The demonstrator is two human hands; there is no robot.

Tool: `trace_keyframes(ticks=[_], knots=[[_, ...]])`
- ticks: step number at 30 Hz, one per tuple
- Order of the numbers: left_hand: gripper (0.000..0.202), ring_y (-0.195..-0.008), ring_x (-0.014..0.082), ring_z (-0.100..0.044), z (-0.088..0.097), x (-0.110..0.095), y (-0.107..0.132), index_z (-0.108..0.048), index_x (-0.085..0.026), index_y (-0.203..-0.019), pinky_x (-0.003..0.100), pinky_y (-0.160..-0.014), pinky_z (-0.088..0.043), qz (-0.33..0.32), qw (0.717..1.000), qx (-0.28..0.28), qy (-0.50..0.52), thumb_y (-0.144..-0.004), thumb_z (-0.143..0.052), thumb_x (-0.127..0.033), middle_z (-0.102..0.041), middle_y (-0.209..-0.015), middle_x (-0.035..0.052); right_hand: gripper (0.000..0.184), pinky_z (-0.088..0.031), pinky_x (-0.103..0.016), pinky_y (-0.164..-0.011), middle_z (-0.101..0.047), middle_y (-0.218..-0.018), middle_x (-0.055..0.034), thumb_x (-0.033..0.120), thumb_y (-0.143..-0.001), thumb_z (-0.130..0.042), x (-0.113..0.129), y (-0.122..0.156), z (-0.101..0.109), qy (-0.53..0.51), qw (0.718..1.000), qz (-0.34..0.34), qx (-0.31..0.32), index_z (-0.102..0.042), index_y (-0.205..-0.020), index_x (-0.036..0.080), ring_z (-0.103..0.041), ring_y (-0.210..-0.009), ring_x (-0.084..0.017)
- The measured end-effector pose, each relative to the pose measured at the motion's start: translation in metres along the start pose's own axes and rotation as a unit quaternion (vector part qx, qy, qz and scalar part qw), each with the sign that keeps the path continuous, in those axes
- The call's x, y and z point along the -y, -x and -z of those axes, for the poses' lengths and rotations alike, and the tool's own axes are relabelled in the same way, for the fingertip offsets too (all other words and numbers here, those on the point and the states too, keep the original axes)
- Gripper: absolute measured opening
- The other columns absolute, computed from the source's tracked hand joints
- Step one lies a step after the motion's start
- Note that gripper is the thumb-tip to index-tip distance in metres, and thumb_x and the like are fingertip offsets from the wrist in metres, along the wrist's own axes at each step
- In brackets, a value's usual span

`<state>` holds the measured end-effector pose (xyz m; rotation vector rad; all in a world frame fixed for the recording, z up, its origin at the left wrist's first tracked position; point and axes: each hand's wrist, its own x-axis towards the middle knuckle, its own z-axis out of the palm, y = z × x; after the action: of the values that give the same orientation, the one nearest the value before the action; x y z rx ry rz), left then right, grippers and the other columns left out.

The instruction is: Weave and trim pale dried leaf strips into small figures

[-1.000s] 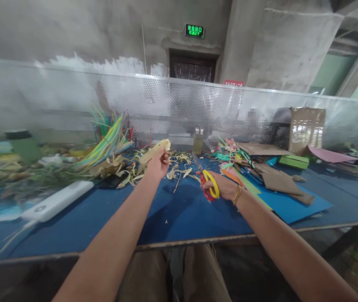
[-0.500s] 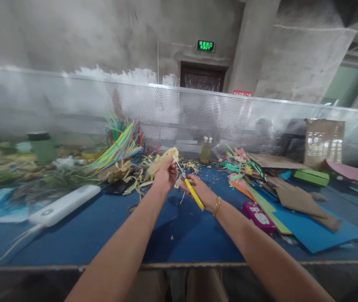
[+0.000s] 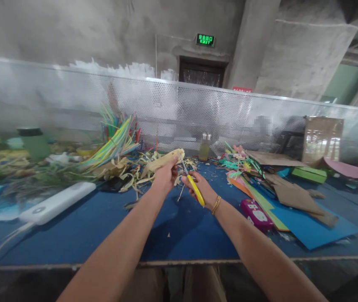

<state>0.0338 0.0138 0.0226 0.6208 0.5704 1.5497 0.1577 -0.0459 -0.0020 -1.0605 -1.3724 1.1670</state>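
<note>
Near the middle of the table, my left hand (image 3: 166,175) is closed around a pale yellow, husk-like piece (image 3: 160,162), which is held slanting up to the right. My right hand (image 3: 202,188) grips a pair of scissors (image 3: 195,189) with a yellow handle and a bit of red on it. Their metal blades point up and away, with the tips at the right end of the pale piece. Whether the blades are parted is too small to tell. Pale strips and scraps (image 3: 146,161) lie behind and left of my left hand.
A white device with a cable (image 3: 58,203) and a bundle of coloured strips (image 3: 116,142) are on the left. A bottle (image 3: 204,147) stands behind my hands. Right are a purple box (image 3: 256,214), blue sheet (image 3: 317,228) and cardboard (image 3: 298,197). A perforated screen (image 3: 191,109) borders the back.
The pale piece is tilted flatter and its right end has shifted slightly right. The scissor tips have moved a little right with it. Both hands keep their hold, and the camera view has shifted slightly.
</note>
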Motion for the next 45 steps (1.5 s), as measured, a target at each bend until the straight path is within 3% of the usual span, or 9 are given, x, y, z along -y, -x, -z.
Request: trace_keyframes(ticks=[19, 26, 38, 45], knots=[[0.024, -0.041, 0.0012, -0.043, -0.0025, -0.0071, 0.0019, -0.058, -0.012, -0.071, 0.01, -0.035, -0.034, 0.023, 0.999, -0.019, 0.014, -0.057, -0.078, -0.012, -0.051, -0.055, -0.0052, 0.053, -0.031, -0.016, -0.033, -0.05, -0.053, 0.0063, 0.047, -0.06, -0.071, 0.0035, 0.0062, -0.0037, -0.011, 1.0, -0.017, -0.011, -0.059, -0.104, 0.019, -0.039, -0.036, -0.004], [0.024, -0.04, 0.002, -0.043, -0.0009, -0.0058, 0.0032, -0.057, -0.012, -0.068, 0.012, -0.035, -0.033, 0.054, 0.998, 0.029, -0.031, -0.056, -0.078, -0.013, -0.051, -0.052, -0.0039, 0.053, -0.032, -0.015, -0.032, -0.051, -0.056, 0.0058, 0.048, -0.062, -0.07, 0.0005, 0.0043, 0.0011, -0.002, 1.0, 0.003, -0.02, -0.057, -0.105, 0.021, -0.04, -0.037, -0.004], [0.025, -0.04, 0.0022, -0.042, -0.0002, -0.0058, 0.0046, -0.055, -0.013, -0.068, 0.012, -0.036, -0.032, 0.058, 0.996, 0.048, -0.044, -0.055, -0.076, -0.01, -0.049, -0.051, -0.0049, 0.05, -0.031, -0.017, -0.03, -0.049, -0.05, 0.0061, 0.048, -0.063, -0.069, -0.0006, 0.0052, 0.0023, 0.005, 0.999, 0.004, -0.036, -0.06, -0.103, 0.019, -0.039, -0.033, -0.005], [0.022, -0.04, 0.0014, -0.041, 0.0028, -0.0014, 0.0017, -0.054, -0.013, -0.067, 0.01, -0.036, -0.032, 0.092, 0.992, 0.068, -0.055, -0.059, -0.074, -0.008, -0.046, -0.05, -0.0055, 0.052, -0.032, -0.017, -0.031, -0.05, -0.048, 0.006, 0.05, -0.062, -0.069, 0.0012, 0.0068, 0.0003, 0.013, 0.998, -0.001, -0.064, -0.06, -0.1, 0.016, -0.04, -0.032, -0.006]])
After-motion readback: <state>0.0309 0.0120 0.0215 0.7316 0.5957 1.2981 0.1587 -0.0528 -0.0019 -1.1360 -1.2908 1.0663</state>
